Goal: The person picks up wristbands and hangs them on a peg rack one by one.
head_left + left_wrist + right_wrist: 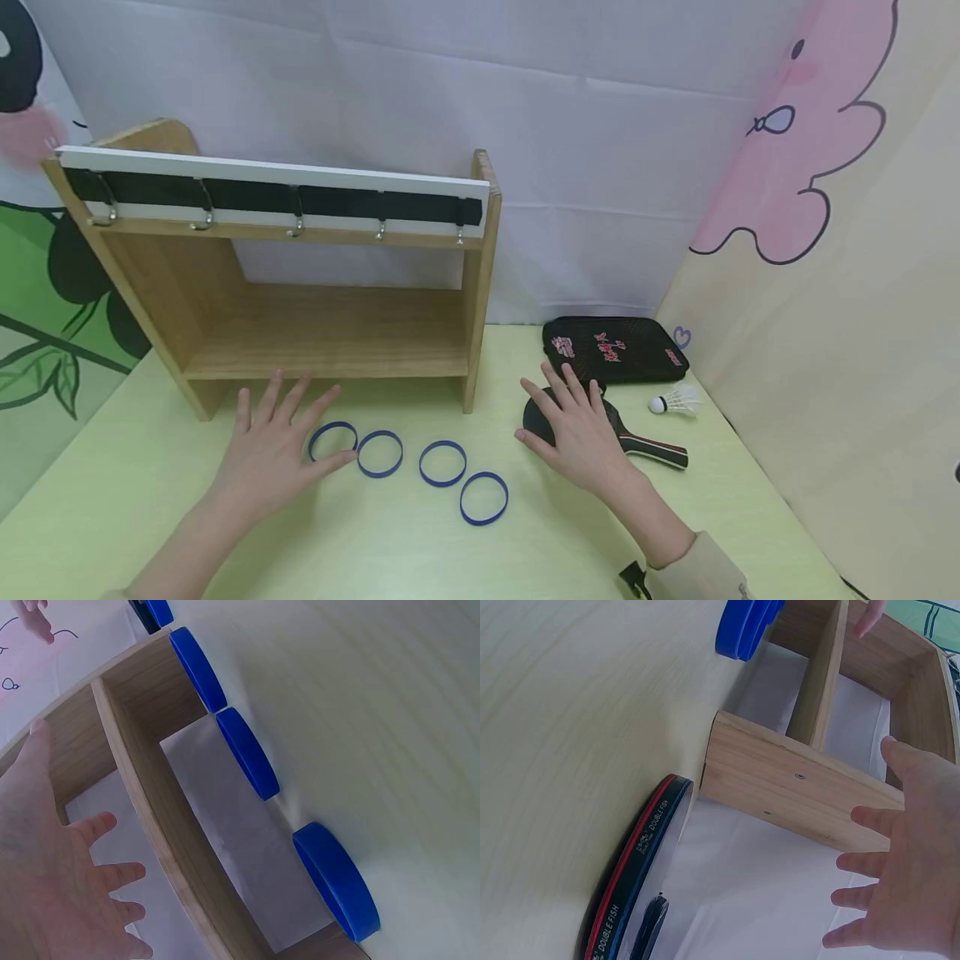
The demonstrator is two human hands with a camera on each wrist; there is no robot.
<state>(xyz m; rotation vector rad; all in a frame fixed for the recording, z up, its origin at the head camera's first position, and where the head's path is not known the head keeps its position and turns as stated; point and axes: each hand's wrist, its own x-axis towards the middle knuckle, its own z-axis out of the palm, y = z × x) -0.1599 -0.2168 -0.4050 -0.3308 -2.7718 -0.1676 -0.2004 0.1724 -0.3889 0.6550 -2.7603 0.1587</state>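
Observation:
My left hand (270, 454) hovers over the table with fingers spread and nothing held, its thumb and fingers close to two of the several blue rings (380, 476). All the rings lie on the tabletop in front of the wooden shelf (330, 333). Palm down and fingers spread, my right hand (581, 433) is above a black table tennis paddle (656, 451) and hides part of its blade. In the right wrist view the paddle's edge tape (640, 859) reads "DOUBLE FISH". That hand holds nothing either.
Several metal hooks (297, 221) line the shelf's upper front rail. Behind the paddle lies a black zip case (637, 354), with a white shuttlecock (677, 402) near it. A small black object (635, 577) shows beside the right sleeve (701, 571). Walls bound the back and right.

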